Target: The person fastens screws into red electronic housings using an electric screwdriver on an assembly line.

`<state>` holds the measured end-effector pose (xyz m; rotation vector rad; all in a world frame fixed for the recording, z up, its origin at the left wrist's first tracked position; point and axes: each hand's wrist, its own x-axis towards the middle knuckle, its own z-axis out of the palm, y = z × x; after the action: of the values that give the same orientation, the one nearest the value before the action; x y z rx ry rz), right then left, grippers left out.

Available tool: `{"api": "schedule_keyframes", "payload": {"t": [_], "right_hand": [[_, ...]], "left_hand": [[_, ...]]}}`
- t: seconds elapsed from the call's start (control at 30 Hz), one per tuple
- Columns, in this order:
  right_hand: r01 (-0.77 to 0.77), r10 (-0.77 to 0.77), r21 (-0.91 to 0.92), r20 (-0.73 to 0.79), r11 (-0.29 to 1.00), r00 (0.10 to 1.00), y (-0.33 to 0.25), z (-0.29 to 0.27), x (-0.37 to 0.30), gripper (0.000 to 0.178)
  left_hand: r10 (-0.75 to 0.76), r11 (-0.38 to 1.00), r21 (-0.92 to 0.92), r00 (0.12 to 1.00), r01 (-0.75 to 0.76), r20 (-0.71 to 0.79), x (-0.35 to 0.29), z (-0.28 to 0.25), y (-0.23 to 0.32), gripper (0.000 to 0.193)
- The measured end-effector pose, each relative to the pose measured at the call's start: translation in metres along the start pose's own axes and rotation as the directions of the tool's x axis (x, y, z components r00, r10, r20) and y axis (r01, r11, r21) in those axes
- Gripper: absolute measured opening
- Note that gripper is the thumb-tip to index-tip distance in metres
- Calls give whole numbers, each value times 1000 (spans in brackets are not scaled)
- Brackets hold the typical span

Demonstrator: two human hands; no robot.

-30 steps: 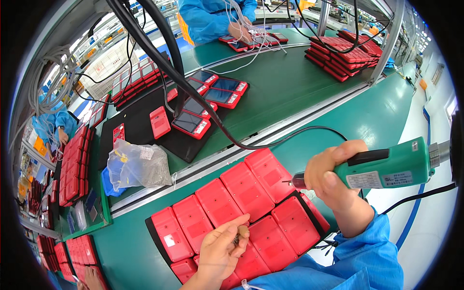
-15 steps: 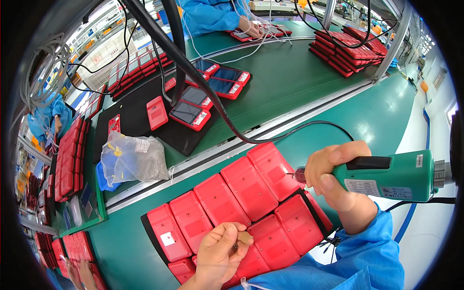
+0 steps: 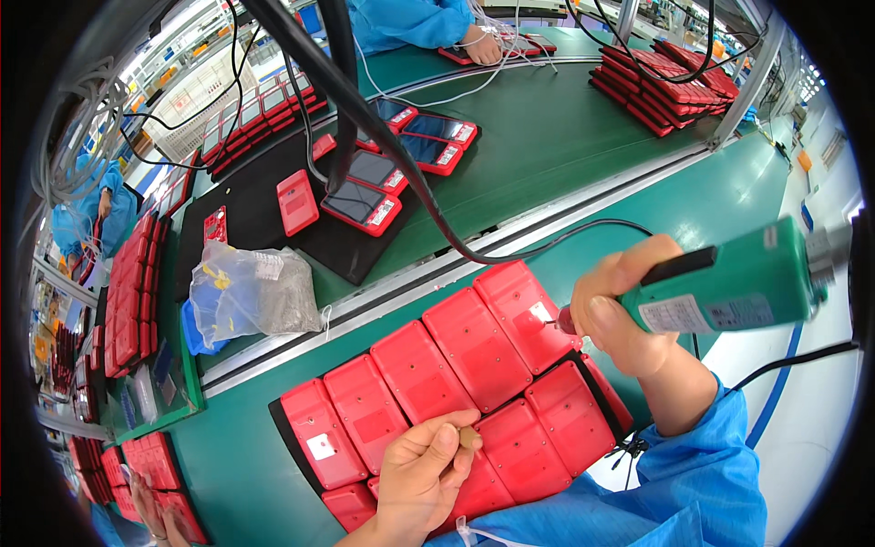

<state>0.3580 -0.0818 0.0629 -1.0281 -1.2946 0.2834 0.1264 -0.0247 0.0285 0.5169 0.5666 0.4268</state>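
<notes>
My right hand (image 3: 622, 305) is wrapped round a green electric screwdriver (image 3: 729, 284), held nearly level with its cable end at the right. The bit points left at the red casing (image 3: 524, 314) in the far right of the block; I cannot tell whether it touches. My left hand (image 3: 424, 474) is closed in a pinch over the nearer casings, with a small tan bit (image 3: 468, 438) showing at the fingertips. What it holds is mostly hidden. Several red casings lie back up in two rows on a black mat (image 3: 296, 447), with small screw holes in them.
Beyond a metal rail (image 3: 365, 314) lie a clear bag of small parts (image 3: 283, 296) and red devices with dark screens (image 3: 363, 206). Red casings are stacked at the far right (image 3: 661, 87) and left (image 3: 132, 301). A black cable (image 3: 401, 178) hangs across. Other people work nearby.
The rear end of the screwdriver has swung up and away, blurred by motion, while its bit stays near the same casing. My left hand keeps its pinch. The whole view has shifted slightly.
</notes>
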Motion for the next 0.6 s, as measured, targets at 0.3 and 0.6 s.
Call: {"api": "schedule_keyframes", "payload": {"t": [0.3, 0.6], "right_hand": [[-174, 181, 57, -174, 983, 968, -2, 9, 8, 16], [-161, 220, 242, -241, 957, 945, -18, 11, 4, 25]], "left_hand": [[10, 999, -45, 999, -8, 44, 4, 2, 1, 17], [-5, 999, -51, 1000, 4, -27, -3, 9, -3, 22]]}}
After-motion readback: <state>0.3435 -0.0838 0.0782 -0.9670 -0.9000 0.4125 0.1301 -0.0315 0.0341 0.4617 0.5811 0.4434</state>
